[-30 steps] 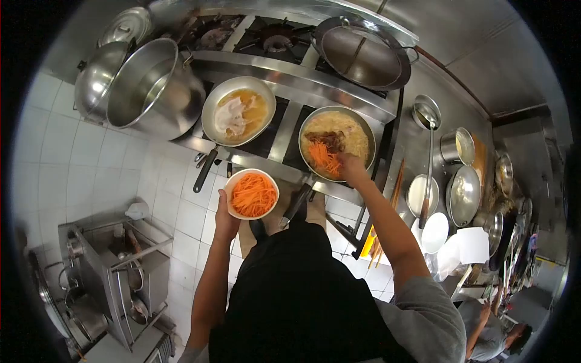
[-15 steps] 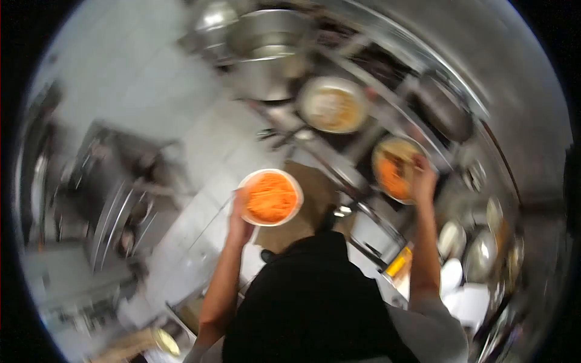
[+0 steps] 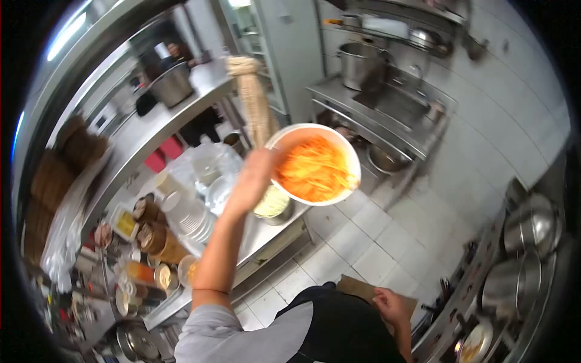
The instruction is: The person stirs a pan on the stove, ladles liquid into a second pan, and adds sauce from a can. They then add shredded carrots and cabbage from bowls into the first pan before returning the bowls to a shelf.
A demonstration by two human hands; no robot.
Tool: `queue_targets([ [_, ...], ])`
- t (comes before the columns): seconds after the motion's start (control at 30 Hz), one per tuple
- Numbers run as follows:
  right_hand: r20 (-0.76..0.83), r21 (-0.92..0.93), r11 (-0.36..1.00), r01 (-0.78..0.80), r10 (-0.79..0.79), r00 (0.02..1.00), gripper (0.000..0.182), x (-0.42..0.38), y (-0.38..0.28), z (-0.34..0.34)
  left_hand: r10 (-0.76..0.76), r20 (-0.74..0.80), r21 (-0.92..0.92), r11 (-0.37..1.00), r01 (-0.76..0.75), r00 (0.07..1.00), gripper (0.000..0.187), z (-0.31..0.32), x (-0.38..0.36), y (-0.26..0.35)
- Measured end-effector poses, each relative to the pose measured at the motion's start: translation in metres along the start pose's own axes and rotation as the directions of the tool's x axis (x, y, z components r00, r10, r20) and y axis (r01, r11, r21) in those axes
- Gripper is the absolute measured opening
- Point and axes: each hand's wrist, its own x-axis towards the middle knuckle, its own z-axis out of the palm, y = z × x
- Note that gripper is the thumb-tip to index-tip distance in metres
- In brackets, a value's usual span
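Note:
My left hand (image 3: 257,174) grips the near-left rim of a white tub (image 3: 356,168) filled with shredded carrots (image 3: 316,166). The tub is held up over the gap between the counter and the tiled floor, tilted so that its contents face me. Beneath my left wrist, a metal container (image 3: 275,219) of pale shredded food sits at the counter's edge. Low beside my black apron, my right hand (image 3: 392,307) has its fingers loosely curled, and nothing shows in them. A brown sheet (image 3: 357,287) lies on the floor behind it.
Stacked plastic tubs (image 3: 189,221) and food containers crowd the counter at left. At the back stand a metal sink (image 3: 402,112) and a stockpot (image 3: 360,65). A stove with pots (image 3: 511,284) and a pan (image 3: 476,343) runs along the right. A person (image 3: 175,53) is beyond the shelf.
I have turned from the stove toward the counter and sink. My left hand has raised the tub of carrots and carried it along. My right hand has left the pan and dropped beside my body.

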Motion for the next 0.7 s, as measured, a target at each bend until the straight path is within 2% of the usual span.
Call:
queue_targets([
  [0.03,0.097,-0.019,1.000,0.009,-0.007,0.995,0.031,0.016,-0.012,0.010,0.072,-0.131,0.034,0.997,-0.068,0.989,0.037,-0.038,-0.004,-0.013],
  [0.07,0.182,-0.035,0.999,0.014,-0.008,0.983,0.032,0.028,-0.023,0.016,0.000,-0.193,0.099,0.995,0.020,0.981,0.040,-0.081,-0.007,-0.010],
  [0.1,0.200,-0.048,0.998,0.035,-0.025,0.980,0.032,0.036,-0.031,0.019,-0.054,-0.285,0.112,0.990,0.089,0.957,0.044,-0.122,-0.007,-0.028],
  [0.13,0.239,-0.111,0.988,0.108,-0.079,0.968,0.032,0.046,-0.039,0.019,-0.406,-0.412,-0.358,0.895,0.264,0.816,0.049,-0.149,-0.004,-0.021],
  [0.2,0.289,-0.244,0.946,0.215,-0.141,0.947,0.032,0.068,-0.035,0.020,-0.441,-0.423,-0.469,0.854,0.225,0.791,0.046,-0.222,-0.001,-0.038],
  [0.3,0.310,-0.339,0.914,0.224,-0.116,0.944,0.034,0.087,-0.057,0.016,-0.510,-0.424,-0.404,0.846,0.348,0.748,0.044,-0.304,0.003,-0.066],
  [0.4,0.312,-0.371,0.897,0.239,-0.121,0.942,0.035,0.100,-0.054,0.023,-0.607,-0.439,-0.377,0.794,0.477,0.663,0.045,-0.359,0.000,-0.135],
  [0.47,0.326,-0.360,0.902,0.240,-0.119,0.938,0.035,0.103,-0.048,0.031,-0.676,-0.454,-0.371,0.735,0.567,0.580,0.042,-0.382,0.004,-0.182],
  [0.5,0.346,-0.351,0.907,0.234,-0.106,0.932,0.035,0.104,-0.050,0.034,-0.661,-0.508,-0.312,0.739,0.597,0.552,0.042,-0.378,0.006,-0.186],
  [0.57,0.350,-0.352,0.911,0.213,-0.082,0.933,0.034,0.102,-0.052,0.040,-0.709,-0.440,-0.322,0.697,0.641,0.551,0.045,-0.378,0.008,-0.198],
  [0.6,0.370,-0.331,0.915,0.229,-0.098,0.924,0.034,0.100,-0.049,0.043,-0.708,-0.435,-0.318,0.699,0.641,0.556,0.045,-0.385,0.006,-0.225],
  [0.63,0.386,-0.308,0.920,0.242,-0.112,0.916,0.034,0.097,-0.046,0.046,-0.420,-0.657,0.002,0.829,0.559,0.626,0.046,-0.399,0.005,-0.265],
  [0.67,0.375,-0.305,0.925,0.227,-0.103,0.921,0.034,0.097,-0.041,0.047,-0.314,-0.684,0.303,0.699,0.648,0.659,0.046,-0.393,0.001,-0.245],
  [0.7,0.372,-0.350,0.891,0.290,-0.152,0.916,0.034,0.098,-0.031,0.047,-0.204,-0.701,0.545,0.465,0.698,0.683,0.046,-0.385,-0.002,-0.223],
])
